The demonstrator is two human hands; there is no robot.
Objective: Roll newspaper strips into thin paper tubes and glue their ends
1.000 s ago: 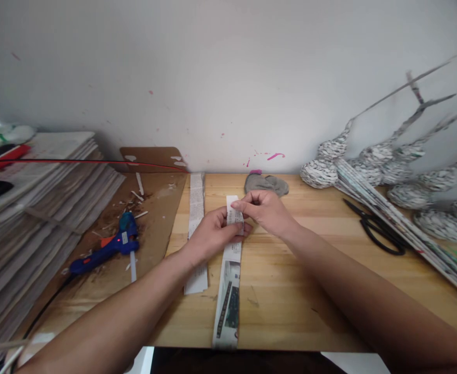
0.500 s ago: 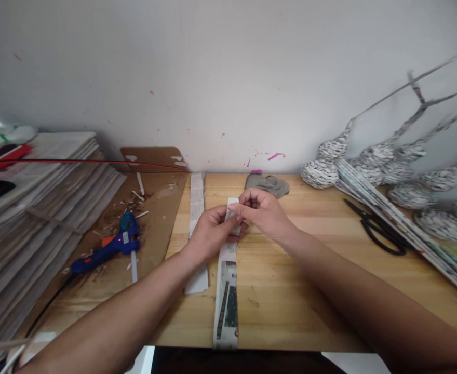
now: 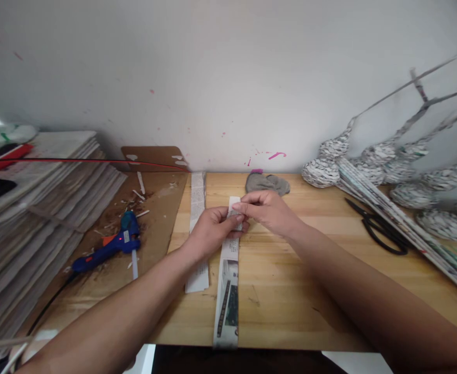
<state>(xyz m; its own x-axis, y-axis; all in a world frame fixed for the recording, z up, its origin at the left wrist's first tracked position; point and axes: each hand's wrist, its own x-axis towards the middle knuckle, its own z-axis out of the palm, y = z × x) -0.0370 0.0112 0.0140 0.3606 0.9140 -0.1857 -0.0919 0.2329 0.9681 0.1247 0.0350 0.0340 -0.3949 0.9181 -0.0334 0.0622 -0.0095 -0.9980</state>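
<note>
A long newspaper strip [image 3: 228, 291] runs from the table's front edge up to my hands, its far end raised off the wood. My left hand [image 3: 215, 231] is closed on it, thumb on top and fingers beneath. My right hand [image 3: 265, 210] pinches the strip's right edge near the far end between thumb and forefinger. Left of it lies a stack of similar newspaper strips [image 3: 198, 195], partly hidden under my left hand and forearm. A grey cloth bundle [image 3: 267, 184], perhaps gloves, rests just beyond my right hand.
At left, a blue glue gun [image 3: 123, 241] lies on brown cardboard [image 3: 156, 234] among white scraps, beside a tall newspaper stack [image 3: 57, 192]. To the right are black scissors [image 3: 380, 234], a bundle of rolled paper sticks [image 3: 392, 223] and several woven paper bulb shapes [image 3: 322, 171] against the wall.
My right hand's fingers have straightened slightly and shifted a little along the strip's edge. My left hand keeps its hold with almost no movement.
</note>
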